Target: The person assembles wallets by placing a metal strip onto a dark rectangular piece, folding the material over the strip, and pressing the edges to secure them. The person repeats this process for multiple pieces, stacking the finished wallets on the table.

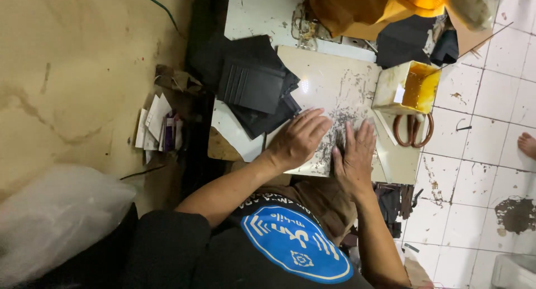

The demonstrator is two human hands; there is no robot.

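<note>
On tile slab near edge, L hand, R hand flat, scissors beside

Dim warm light, glare on slab, soft focus

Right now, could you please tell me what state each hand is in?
Left hand: open, flat, palm down on the glue-stained cream work board, holding nothing.
Right hand: open, flat on the same board, holding nothing.

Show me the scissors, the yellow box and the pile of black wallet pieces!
scissors (pixel 414 130), head view, on the brown handle loops.
yellow box (pixel 407 88), head view, on its open inside.
black wallet pieces (pixel 252 85), head view, on the top slotted piece.
</note>
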